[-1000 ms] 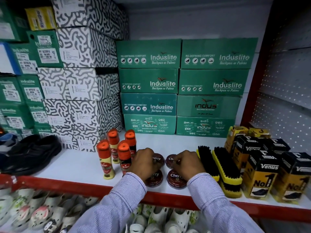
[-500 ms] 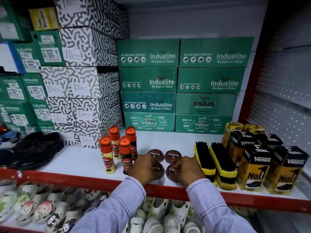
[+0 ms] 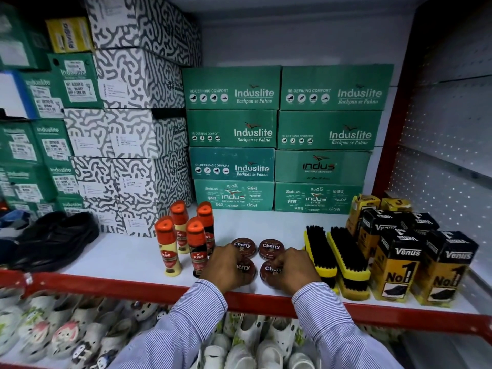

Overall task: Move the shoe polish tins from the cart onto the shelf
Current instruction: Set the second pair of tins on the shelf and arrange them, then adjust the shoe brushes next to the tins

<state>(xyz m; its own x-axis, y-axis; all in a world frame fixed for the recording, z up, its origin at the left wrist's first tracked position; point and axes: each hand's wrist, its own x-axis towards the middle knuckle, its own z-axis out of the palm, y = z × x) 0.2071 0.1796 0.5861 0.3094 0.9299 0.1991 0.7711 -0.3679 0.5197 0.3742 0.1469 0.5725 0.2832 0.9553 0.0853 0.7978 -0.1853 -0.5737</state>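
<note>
Two round brown "Cherry" shoe polish tins lie flat side by side on the white shelf (image 3: 119, 257), the back left tin (image 3: 242, 245) and the back right tin (image 3: 271, 247). Just in front of them lie two more. My left hand (image 3: 226, 269) curls over the front left tin (image 3: 247, 268) and hides most of it. My right hand (image 3: 296, 270) grips the front right tin (image 3: 268, 270) at its right side. Both tins rest on the shelf near its red front rim (image 3: 106, 286). The cart is out of view.
Several orange-capped Kiwi polish bottles (image 3: 198, 249) stand just left of the tins. Two yellow shoe brushes (image 3: 346, 259) and Venus boxes (image 3: 399, 265) sit on the right. Green Induslite boxes (image 3: 282, 139) are stacked behind, black shoes (image 3: 53, 238) far left, white clogs (image 3: 239, 347) below.
Both hands drew back from the rear pair of tins to the front pair, uncovering the rear two. Over the last half second they have stayed on the front tins.
</note>
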